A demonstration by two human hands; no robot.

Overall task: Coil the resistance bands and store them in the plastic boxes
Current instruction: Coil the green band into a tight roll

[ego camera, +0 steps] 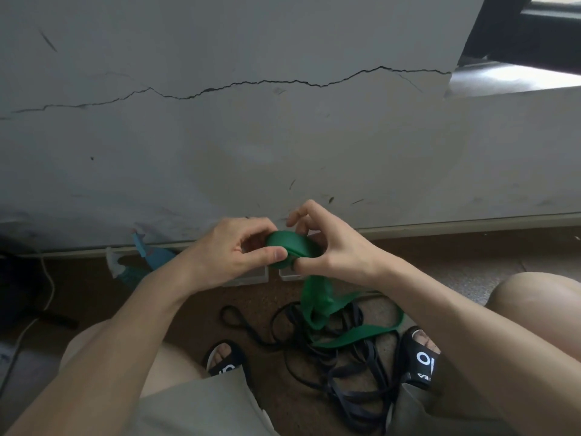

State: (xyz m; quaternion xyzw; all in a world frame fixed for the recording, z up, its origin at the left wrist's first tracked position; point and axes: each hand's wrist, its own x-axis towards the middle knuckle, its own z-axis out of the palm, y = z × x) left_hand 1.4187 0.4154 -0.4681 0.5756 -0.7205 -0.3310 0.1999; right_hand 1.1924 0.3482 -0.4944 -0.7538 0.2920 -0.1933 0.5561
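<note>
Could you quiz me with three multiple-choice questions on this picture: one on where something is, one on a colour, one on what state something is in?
1. Where does the tangle of dark bands lie?
A. on the floor between the person's feet
B. hung on the wall
C. across the person's knees

2. What colour is the band being coiled?
A. red
B. green
C. yellow

3. How far along is the green band?
A. fully coiled and stored away
B. lying untouched on the floor
C. partly coiled, with its loose end hanging down

Answers:
1. A, the dark bands lie on the brown floor between the two sandals.
2. B, the roll held by the left hand and the right hand is green.
3. C, a small roll sits between the fingers while the rest trails down to the floor.
</note>
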